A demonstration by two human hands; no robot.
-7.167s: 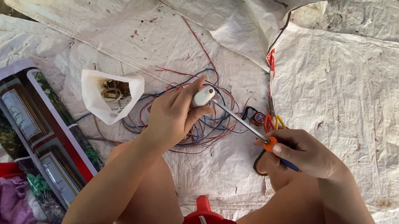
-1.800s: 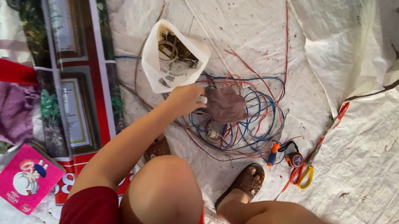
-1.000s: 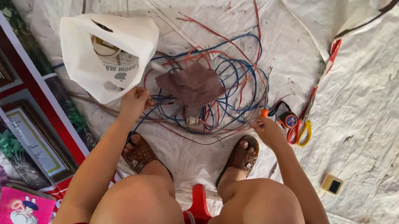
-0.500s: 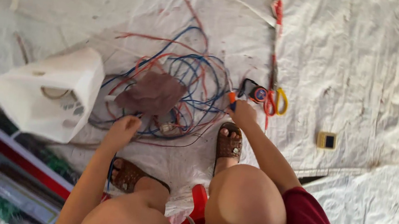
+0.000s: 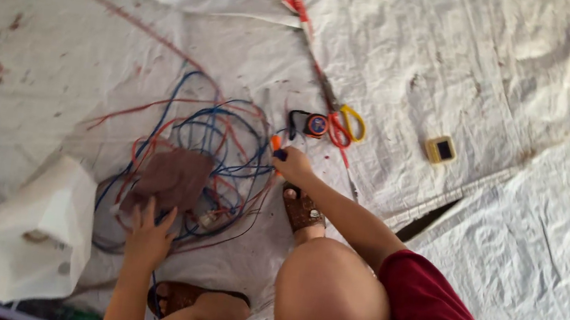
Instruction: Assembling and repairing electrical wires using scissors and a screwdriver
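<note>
My left hand [image 5: 149,236] lies with fingers spread on the tangle of blue and red wires [image 5: 212,150], at the edge of a brown pad [image 5: 171,177] lying among them. My right hand [image 5: 292,165] is closed on a screwdriver with an orange and blue handle [image 5: 276,145], at the right side of the tangle. Just beyond it lie a small tape measure [image 5: 315,124] and scissors with red and yellow handles [image 5: 343,125].
A white plastic bag [image 5: 22,234] lies at the lower left. A small yellow square object [image 5: 441,149] rests on the white woven sheeting [image 5: 463,59] to the right. My knees and sandalled feet [image 5: 301,211] are at the bottom. A dark gap [image 5: 429,219] opens between sheets.
The view has swung right, so the bag and the framed items slid off to the left. My left hand settled on the wires and my right hand stayed by the tape measure.
</note>
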